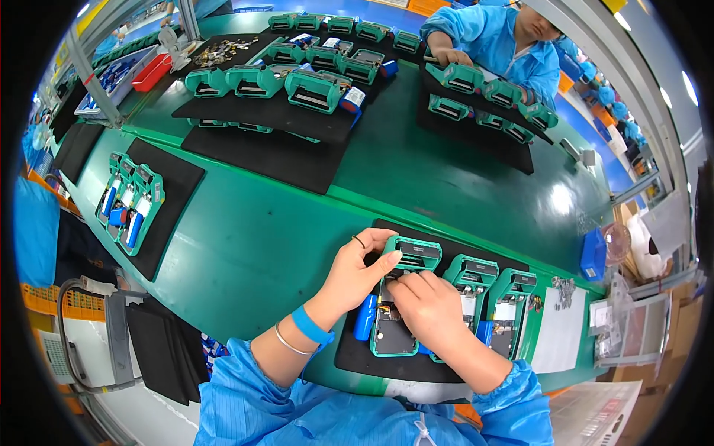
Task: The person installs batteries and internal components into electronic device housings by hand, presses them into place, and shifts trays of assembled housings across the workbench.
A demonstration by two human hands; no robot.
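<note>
A green device housing [394, 338] with black parts inside lies on a black foam mat [353, 353] in front of me. My left hand [359, 269] grips the upper end of this housing, thumb on the near side and fingers at its far edge. Bent and pressed together, the fingers of my right hand [428, 303] reach into the middle of the same housing; what they pinch, if anything, is hidden. A blue cylindrical battery [365, 318] sits at the housing's left side. Two similar open housings [471, 272] [513, 286] lie to the right on the mat.
More green housings [134, 195] rest on a mat at left. Across the bench, stacked mats [260, 160] carry several others. A co-worker [494, 37] handles housings at the far right. Small metal parts [564, 291] lie on a white sheet [558, 334]; a red bin [152, 73] stands far left.
</note>
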